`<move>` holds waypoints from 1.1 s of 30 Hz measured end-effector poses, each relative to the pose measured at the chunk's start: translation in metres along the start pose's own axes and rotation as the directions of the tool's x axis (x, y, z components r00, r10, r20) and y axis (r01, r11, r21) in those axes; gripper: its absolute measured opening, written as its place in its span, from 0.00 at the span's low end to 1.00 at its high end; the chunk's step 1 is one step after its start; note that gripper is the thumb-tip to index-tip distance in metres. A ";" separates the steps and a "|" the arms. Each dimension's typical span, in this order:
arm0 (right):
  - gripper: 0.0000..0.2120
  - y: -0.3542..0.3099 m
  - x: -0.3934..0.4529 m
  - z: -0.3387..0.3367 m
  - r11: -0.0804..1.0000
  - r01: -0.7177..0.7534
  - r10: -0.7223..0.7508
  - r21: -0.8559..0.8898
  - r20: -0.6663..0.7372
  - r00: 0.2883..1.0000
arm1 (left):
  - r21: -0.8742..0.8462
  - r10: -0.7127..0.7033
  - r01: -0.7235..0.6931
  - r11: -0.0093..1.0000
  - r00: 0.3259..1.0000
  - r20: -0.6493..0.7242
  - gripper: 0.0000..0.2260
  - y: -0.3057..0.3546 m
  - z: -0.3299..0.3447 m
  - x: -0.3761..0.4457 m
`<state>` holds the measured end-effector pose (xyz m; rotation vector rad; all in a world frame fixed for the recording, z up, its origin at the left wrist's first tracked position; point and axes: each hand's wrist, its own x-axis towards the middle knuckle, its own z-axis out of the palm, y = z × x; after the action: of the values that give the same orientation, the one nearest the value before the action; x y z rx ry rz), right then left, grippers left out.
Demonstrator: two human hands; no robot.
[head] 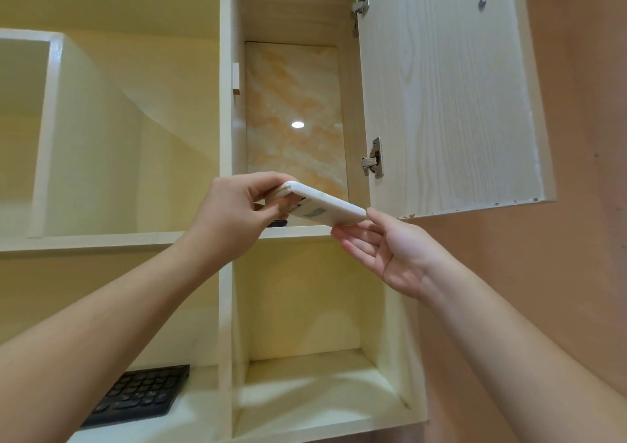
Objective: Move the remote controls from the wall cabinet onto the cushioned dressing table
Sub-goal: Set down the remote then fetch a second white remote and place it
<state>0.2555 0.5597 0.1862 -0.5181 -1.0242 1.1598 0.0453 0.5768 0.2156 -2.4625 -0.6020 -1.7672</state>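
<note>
A white remote control (pixel 324 207) is held back side down, a label showing, just in front of the open wall cabinet compartment (pixel 295 229). My left hand (pixel 237 215) is shut on its left end. My right hand (pixel 380 249) is palm up with fingers spread, its fingertips touching the remote's right end from below. A small dark object (pixel 278 222) lies on the compartment's shelf behind my left hand, mostly hidden. The dressing table is out of view.
The cabinet door (pixel 448 89) hangs open to the right on two metal hinges. Open cubbies lie left and below. A black keyboard (pixel 139 395) rests on the lower left shelf. A pink wall (pixel 576 171) is at the right.
</note>
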 end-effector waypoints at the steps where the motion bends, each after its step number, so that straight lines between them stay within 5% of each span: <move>1: 0.14 0.000 -0.001 0.000 1.000 0.002 -0.002 0.008 -0.001 1.000 | 0.015 0.003 -0.003 1.000 1.000 0.014 0.06 0.000 -0.001 -0.003; 7: 0.14 0.006 -0.008 -0.009 0.999 -0.034 0.034 -0.012 -0.010 0.999 | 0.103 0.042 -0.056 0.993 0.989 0.139 0.11 0.000 -0.004 -0.023; 19: 0.05 0.015 -0.026 -0.029 0.998 -0.057 0.057 0.003 -0.091 0.994 | -0.115 0.089 -0.067 0.991 0.976 0.196 0.20 -0.003 0.019 -0.052; 33: 0.10 0.037 -0.067 -0.024 1.000 0.002 0.001 0.020 -0.158 0.988 | -0.253 -0.197 0.274 0.928 0.937 0.289 0.16 -0.017 0.024 -0.084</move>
<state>0.2547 0.5146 0.1197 -0.5844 -0.8756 1.1095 0.0383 0.5751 0.1269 -2.9696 -0.7358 -1.7325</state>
